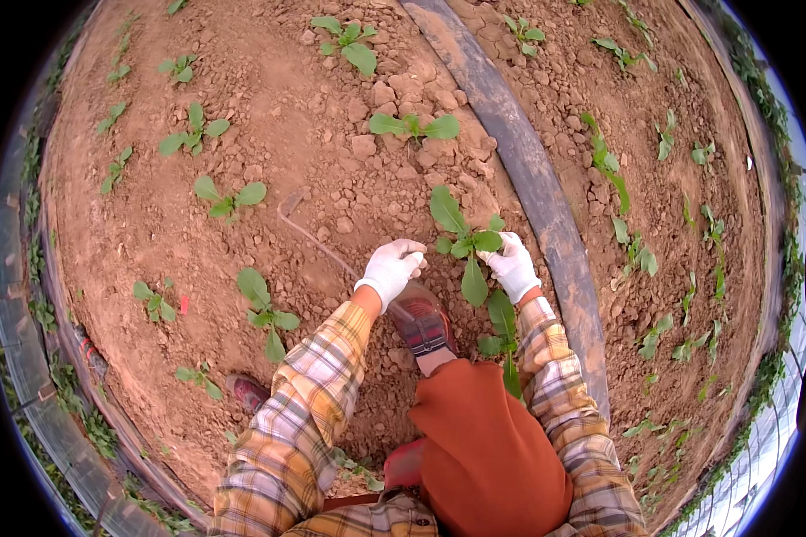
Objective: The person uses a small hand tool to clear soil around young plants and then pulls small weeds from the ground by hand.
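Note:
My right hand (pixel 514 267), in a white knit glove, is at the right side of a leafy green seedling (pixel 462 243). Its fingertips touch a leaf and are partly hidden by it, so the grip is unclear. To the left of that plant, my left hand (pixel 391 270) is held above the soil in a matching glove. Its fingers are curled in against the thumb, and no object shows in them. A thin, dusty, long-handled tool with a bent end (pixel 319 243) lies on the soil, passing beneath my left hand. Another seedling (pixel 502 319) grows beside my right forearm.
A flat dark irrigation hose (pixel 530 168) curves along the bed to my right. Rows of seedlings (pixel 413 126) stand in cloddy soil on both sides. My shoe (pixel 422 319) is planted between the plants, close to my left hand. A small red piece (pixel 184 305) lies at left.

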### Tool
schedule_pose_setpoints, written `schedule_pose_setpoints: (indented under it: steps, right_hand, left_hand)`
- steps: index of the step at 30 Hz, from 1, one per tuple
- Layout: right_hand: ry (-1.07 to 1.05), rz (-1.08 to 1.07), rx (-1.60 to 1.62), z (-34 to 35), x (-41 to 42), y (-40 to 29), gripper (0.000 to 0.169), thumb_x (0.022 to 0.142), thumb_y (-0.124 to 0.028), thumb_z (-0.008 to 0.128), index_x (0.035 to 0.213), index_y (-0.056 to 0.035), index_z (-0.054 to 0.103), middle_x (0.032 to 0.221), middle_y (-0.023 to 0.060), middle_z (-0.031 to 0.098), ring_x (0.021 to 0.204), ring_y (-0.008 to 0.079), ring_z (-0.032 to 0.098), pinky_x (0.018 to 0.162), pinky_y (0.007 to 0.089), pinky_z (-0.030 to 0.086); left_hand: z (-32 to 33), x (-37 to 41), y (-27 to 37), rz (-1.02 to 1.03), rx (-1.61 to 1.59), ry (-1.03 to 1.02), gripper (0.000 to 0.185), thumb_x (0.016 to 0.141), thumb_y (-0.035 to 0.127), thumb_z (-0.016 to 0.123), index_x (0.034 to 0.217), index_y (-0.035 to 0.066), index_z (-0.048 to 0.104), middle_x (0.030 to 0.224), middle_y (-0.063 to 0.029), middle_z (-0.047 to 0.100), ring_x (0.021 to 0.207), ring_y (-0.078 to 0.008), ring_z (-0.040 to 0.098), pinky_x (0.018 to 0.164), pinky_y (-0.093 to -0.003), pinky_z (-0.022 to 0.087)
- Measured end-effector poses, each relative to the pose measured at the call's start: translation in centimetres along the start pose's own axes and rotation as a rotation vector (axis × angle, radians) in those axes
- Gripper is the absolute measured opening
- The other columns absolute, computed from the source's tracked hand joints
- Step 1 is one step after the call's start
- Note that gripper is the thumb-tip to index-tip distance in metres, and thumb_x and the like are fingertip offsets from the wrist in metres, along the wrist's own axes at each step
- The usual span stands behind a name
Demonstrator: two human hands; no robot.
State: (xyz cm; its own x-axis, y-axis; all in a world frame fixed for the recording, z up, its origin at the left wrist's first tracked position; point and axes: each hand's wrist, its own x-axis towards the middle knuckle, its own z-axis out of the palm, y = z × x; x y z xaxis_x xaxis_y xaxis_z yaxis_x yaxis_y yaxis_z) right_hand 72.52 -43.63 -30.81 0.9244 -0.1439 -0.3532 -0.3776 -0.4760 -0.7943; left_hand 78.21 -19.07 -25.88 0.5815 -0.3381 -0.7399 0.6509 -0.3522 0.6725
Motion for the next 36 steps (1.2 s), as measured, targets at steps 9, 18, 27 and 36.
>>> schedule_pose_setpoints:
  steps: [9, 18, 27, 36]
  right_hand:
    - [-0.012, 0.308, 0.564, -2.7, -1.8, -2.6, 0.04, 0.089, -0.015, 0.062, 0.124, 0.0018, 0.054, 0.088, 0.0014, 0.059, 0.061, 0.006, 0.053, 0.053, 0.0207, 0.047]
    - [0.036, -0.03, 0.181, 0.0, -8.2, -10.4, 0.024, 0.088, -0.025, 0.064, 0.097, -0.0032, 0.066, 0.071, 0.002, 0.06, 0.06, 0.0128, 0.056, 0.057, 0.0261, 0.046]
    - [-0.468, -0.334, -0.746, 13.2, -4.1, -13.8, 0.043, 0.083, -0.044, 0.06, 0.11, -0.0103, 0.056, 0.097, 0.013, 0.059, 0.084, 0.0323, 0.063, 0.073, 0.043, 0.051]
    - [-0.171, -0.179, -0.246, 13.8, -0.1, -15.6, 0.041, 0.088, -0.032, 0.057, 0.12, -0.0067, 0.052, 0.097, 0.0206, 0.065, 0.09, 0.0381, 0.062, 0.081, 0.0436, 0.049]
  left_hand:
    - [-1.6, -3.4, 0.1, 0.124, -0.064, 0.029, 0.028, 0.092, 0.014, 0.051, 0.115, 0.0, 0.059, 0.098, -0.0092, 0.066, 0.085, -0.0146, 0.062, 0.077, -0.0263, 0.05]
    - [-9.1, -23.9, 0.0, 0.122, 0.469, -0.267, 0.034, 0.095, 0.029, 0.048, 0.089, 0.001, 0.065, 0.083, -0.0116, 0.064, 0.078, -0.0268, 0.061, 0.073, -0.0366, 0.048]
    - [-5.5, -43.6, 2.1, 0.313, -0.13, -0.011, 0.022, 0.094, 0.019, 0.052, 0.097, 0.0, 0.062, 0.096, -0.0138, 0.064, 0.094, -0.0269, 0.06, 0.085, -0.0381, 0.047]
    - [-5.2, -44.1, 4.3, 0.675, 0.227, 0.42, 0.021, 0.08, 0.01, 0.059, 0.098, 0.001, 0.064, 0.096, -0.013, 0.064, 0.089, -0.0319, 0.06, 0.082, -0.043, 0.047]
